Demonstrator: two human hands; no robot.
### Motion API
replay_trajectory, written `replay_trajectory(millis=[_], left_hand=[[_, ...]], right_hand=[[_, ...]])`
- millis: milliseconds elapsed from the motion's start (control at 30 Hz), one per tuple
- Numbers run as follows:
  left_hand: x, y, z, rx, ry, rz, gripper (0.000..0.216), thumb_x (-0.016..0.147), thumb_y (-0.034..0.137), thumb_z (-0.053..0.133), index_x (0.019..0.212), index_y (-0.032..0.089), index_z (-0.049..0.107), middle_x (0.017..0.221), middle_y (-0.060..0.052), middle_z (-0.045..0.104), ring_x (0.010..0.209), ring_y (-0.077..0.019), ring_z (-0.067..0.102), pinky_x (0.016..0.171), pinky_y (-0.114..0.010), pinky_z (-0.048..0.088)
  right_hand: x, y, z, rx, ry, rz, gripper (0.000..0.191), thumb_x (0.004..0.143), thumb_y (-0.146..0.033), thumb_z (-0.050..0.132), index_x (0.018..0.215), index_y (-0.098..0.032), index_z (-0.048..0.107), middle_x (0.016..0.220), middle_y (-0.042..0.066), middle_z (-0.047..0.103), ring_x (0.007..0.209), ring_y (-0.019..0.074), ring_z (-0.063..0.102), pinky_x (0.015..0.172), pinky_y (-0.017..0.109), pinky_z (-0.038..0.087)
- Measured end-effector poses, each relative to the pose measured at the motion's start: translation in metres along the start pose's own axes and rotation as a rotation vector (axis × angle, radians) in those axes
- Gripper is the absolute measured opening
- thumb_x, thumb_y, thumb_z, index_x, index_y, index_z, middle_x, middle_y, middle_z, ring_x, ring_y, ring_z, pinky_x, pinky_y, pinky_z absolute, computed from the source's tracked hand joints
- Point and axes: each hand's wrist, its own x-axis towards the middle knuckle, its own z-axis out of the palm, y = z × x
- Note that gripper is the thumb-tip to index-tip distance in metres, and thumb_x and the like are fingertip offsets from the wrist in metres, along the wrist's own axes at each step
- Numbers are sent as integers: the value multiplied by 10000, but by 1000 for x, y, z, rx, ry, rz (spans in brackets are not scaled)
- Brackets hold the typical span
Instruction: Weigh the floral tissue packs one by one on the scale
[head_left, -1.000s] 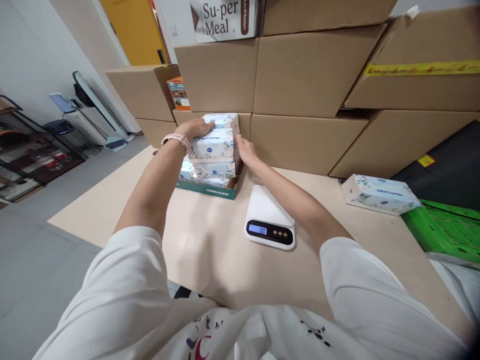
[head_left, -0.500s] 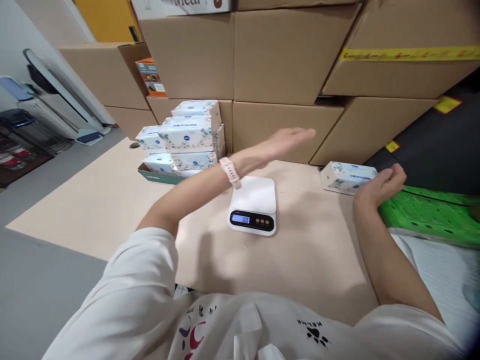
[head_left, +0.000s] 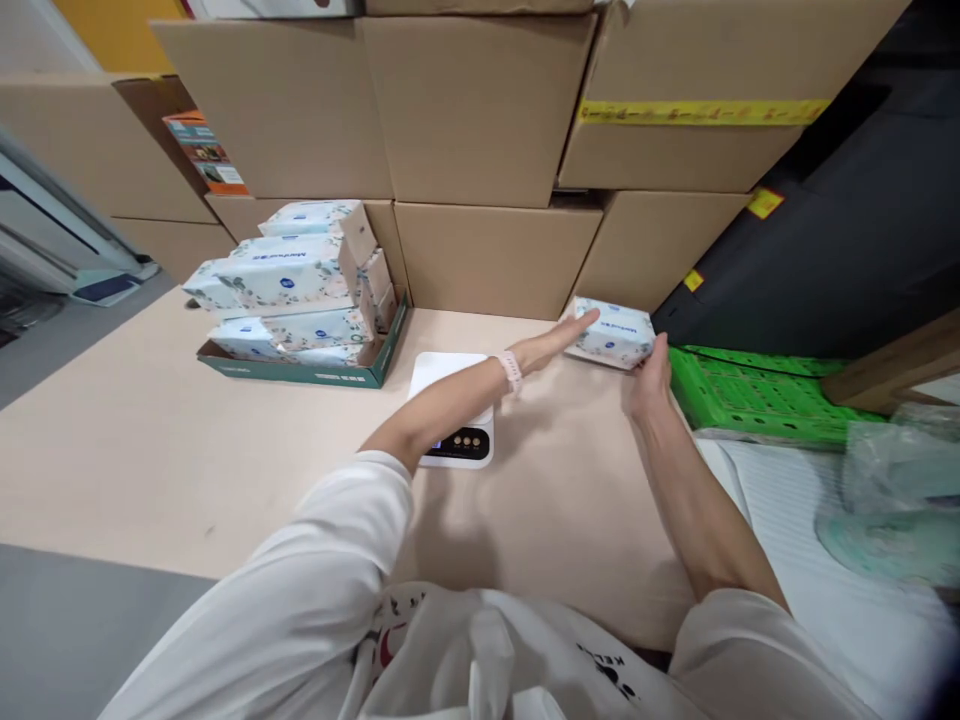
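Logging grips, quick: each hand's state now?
Left hand: open, fingers straight, at the pack's left end.
Right hand: at its right end; grip unclear.

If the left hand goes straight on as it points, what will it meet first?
The left hand would probably meet the tissue pack; it overlaps the pack's left end in view, though depth is unclear.

I look across a pale tabletop [head_left: 112, 460] to stacked cardboard boxes [head_left: 480, 110] along its far side. Grey floor [head_left: 90, 630] shows at left, and a yellow surface [head_left: 124, 35] (my view crops it) rises beside a pale wall [head_left: 26, 35].
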Motion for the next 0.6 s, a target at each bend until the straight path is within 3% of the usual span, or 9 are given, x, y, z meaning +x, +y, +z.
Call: replay_trajectory(millis=[100,200,267,367,433,600], left_hand=[[-48,31,-38,29,50,-47,833,980,746,495,1705,345,402,1807,27,304,1739,-324,114,1411,-548,104],[-126,59,-71,97,112,-24,769,982,773,510,1675,450,423,1810,148,238,1740,-274,121,1422,-507,124],[-183,67,-84,98,147,-26,768,977,820,484,1666,486,424,1806,173,225,1740,-267,117,1422,-496,144],[-252,60,-89,81,225,-90,789,958,856,480,1662,507,419,1796,174,244,1740,-292,98,1421,-518,170],[-281,47,-89,66,262,-116,789,971,838,477,1677,497,393,1795,169,236,1740,-289,84,1426,-508,175],[-306,19,-92,54,301,-110,766,1002,772,503,1689,451,397,1798,133,236,1732,-284,142,1431,-471,197]], right_hand=[[-26,-5,26,25,-68,-18,793,906,-838,473,1403,-255,678,1506,89,688,1476,312,600,1267,595,448],[-75,-27,51,9,-292,-106,787,929,-824,496,1554,-350,567,1651,32,569,1600,285,472,1348,548,364],[-112,-42,62,-28,-402,-81,802,943,-813,507,1622,-386,493,1719,5,489,1662,285,373,1397,542,274],[-160,-52,73,-78,-542,-7,826,951,-809,517,1672,-419,412,1768,-18,418,1709,300,257,1425,590,144],[-179,-50,77,-87,-612,21,855,950,-809,531,1692,-413,374,1790,-15,382,1722,305,214,1426,611,98],[-196,-29,83,-100,-666,102,878,955,-804,543,1707,-396,342,1809,2,346,1727,301,201,1423,620,103]])
